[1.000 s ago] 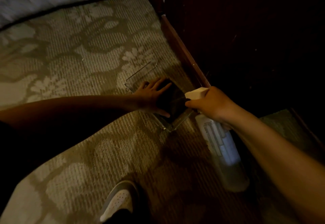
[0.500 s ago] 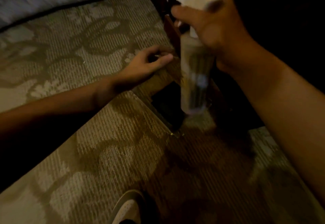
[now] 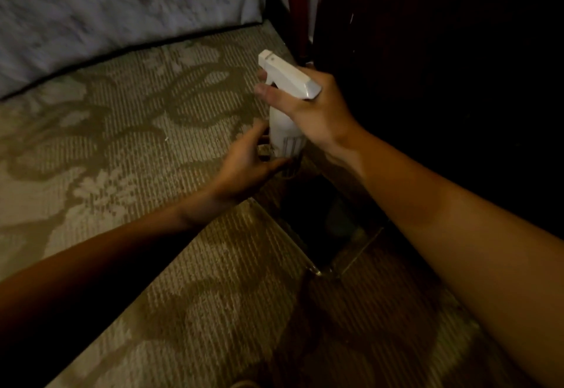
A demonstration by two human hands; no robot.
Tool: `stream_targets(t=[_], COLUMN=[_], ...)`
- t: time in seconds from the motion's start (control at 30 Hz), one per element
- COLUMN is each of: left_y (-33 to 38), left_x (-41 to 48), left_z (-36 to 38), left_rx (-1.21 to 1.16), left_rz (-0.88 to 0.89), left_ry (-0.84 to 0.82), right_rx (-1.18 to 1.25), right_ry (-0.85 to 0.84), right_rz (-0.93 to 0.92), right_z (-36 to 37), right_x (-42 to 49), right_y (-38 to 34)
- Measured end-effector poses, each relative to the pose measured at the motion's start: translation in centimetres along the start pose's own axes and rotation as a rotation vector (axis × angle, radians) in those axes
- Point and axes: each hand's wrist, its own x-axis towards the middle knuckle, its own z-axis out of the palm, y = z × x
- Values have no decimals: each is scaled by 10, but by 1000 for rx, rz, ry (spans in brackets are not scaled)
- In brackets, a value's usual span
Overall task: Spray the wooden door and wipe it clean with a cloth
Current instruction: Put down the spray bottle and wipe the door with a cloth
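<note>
Beside wooden door, now have spray bottle up off carpet, gripped at neck by curled right hand, with left hand bent at its base, grip unclear; looks ready to aim and spray, no wiping yet.

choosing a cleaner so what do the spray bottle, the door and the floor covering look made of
Spray bottle: plastic, with a matte white trigger head and a pale body.
Door: probably dark-stained wood; too dim to judge grain or finish.
Floor covering: woven carpet, beige, with ribbed rows and a floral pattern.
</note>
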Motion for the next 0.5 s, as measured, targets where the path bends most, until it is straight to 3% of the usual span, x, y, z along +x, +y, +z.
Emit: stream_targets(t=[0.5], left_y=[-19], left_x=[-13], left_z=[9], left_rx=[-12], left_rz=[68], left_ry=[-6], right_rx=[-59], right_ry=[-129], right_rz=[63], right_z=[-5], right_x=[-5], right_y=[25])
